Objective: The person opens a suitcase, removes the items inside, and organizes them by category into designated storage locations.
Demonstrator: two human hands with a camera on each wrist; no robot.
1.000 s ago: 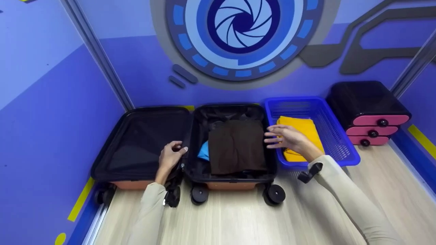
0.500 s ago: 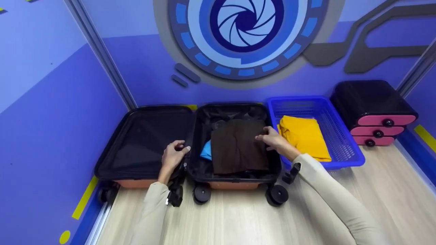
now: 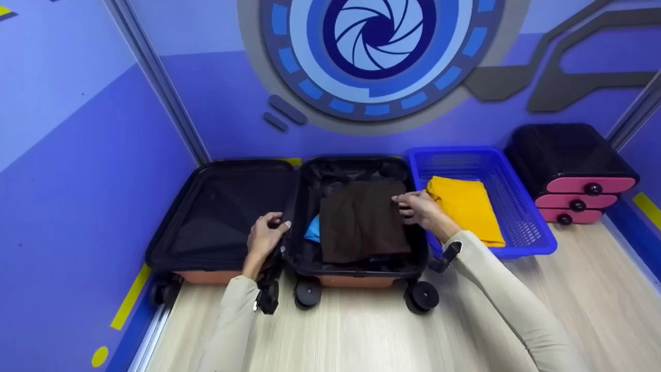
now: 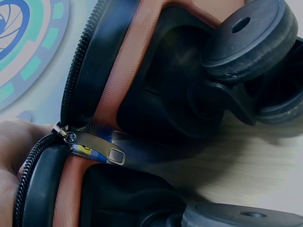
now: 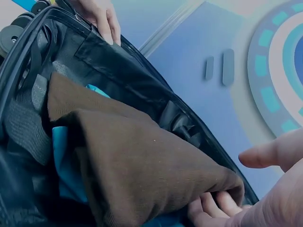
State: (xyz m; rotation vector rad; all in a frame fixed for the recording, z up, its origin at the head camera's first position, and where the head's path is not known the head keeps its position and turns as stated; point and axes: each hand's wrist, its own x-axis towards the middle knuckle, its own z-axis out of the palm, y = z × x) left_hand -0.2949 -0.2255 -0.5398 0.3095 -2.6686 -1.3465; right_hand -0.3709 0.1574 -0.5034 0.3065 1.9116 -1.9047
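Note:
In the head view an opened suitcase lies spread out, a black lid half on the left and a main compartment on the right. Inside lies a folded dark brown garment, with a light blue cloth peeking out beneath it. My right hand is at the garment's right edge; the right wrist view shows its fingers tucked against the brown fabric, thumb held apart. My left hand rests by the seam between both halves, fingers loosely bent, near the zipper.
A blue plastic basket with a folded yellow cloth stands right of the suitcase. Beside it is a black drawer box with pink fronts. Black wheels stick out toward me. Blue panels close off the back and sides.
My right hand has moved left from above the yellow cloth to the brown garment's right edge. The garment's near edge has shifted slightly. My left hand stays by the seam.

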